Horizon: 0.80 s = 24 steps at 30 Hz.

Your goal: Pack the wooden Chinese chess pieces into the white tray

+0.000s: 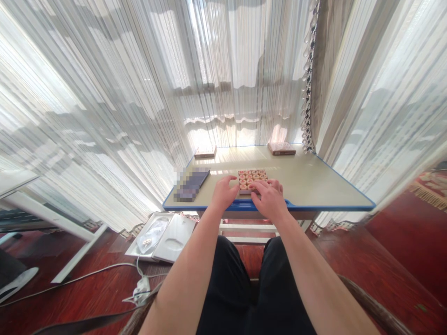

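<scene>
A shallow square box (245, 191) of round wooden Chinese chess pieces (250, 177) lies near the front edge of the table. The pieces stand in rows, with red markings on their tops. My left hand (224, 191) is open at the box's left side, thumb and forefinger apart and nothing between them. Over the front right of the box, my right hand (271, 198) reaches with its fingers extended across the pieces and its thumb near the front edge. It covers some of the pieces, and I see none lifted in it.
The small table (314, 186) has a blue rim. A dark flat object (195, 183), partly pixelated, lies at left. Two flat boxes, one left (205, 152) and one right (281, 149), sit at the back by the curtains. An open white box (174, 237) and cables are on the floor.
</scene>
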Available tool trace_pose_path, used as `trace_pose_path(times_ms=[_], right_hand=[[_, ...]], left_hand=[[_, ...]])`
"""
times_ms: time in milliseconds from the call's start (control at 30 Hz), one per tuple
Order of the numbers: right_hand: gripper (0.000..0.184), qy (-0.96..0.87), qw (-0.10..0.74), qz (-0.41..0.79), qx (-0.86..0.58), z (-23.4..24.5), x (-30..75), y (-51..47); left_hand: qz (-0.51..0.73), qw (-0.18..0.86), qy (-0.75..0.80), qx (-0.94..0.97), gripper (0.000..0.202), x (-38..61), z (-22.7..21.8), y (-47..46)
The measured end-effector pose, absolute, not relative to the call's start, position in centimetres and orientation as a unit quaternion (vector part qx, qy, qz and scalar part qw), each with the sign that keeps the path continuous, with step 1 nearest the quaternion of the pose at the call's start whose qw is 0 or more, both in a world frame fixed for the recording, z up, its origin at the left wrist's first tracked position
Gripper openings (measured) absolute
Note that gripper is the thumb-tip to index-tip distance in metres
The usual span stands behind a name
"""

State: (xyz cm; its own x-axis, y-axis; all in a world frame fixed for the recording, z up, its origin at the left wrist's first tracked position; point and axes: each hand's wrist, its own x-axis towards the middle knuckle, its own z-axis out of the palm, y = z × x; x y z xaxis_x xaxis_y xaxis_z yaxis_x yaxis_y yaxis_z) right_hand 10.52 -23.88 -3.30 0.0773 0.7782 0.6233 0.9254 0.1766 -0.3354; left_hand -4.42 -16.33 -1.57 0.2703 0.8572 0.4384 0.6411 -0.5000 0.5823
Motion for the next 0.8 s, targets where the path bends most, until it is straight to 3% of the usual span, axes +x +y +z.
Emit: trace_pose_path(times_ms=[567, 800], right_hand=[[0.040, -0.596, 0.479, -0.096, -0.637, -4.0, 11.9, -22.8], [0.038, -0.596, 0.453, -0.071, -0.659, -4.0, 12.1, -21.7]], left_hand=[[0.340, 0.192, 0.448, 0.804, 0.041, -4.6, -1.8, -16.4], [0.339, 0.177, 0.421, 0.823, 0.041, -4.6, -1.7, -16.4]])
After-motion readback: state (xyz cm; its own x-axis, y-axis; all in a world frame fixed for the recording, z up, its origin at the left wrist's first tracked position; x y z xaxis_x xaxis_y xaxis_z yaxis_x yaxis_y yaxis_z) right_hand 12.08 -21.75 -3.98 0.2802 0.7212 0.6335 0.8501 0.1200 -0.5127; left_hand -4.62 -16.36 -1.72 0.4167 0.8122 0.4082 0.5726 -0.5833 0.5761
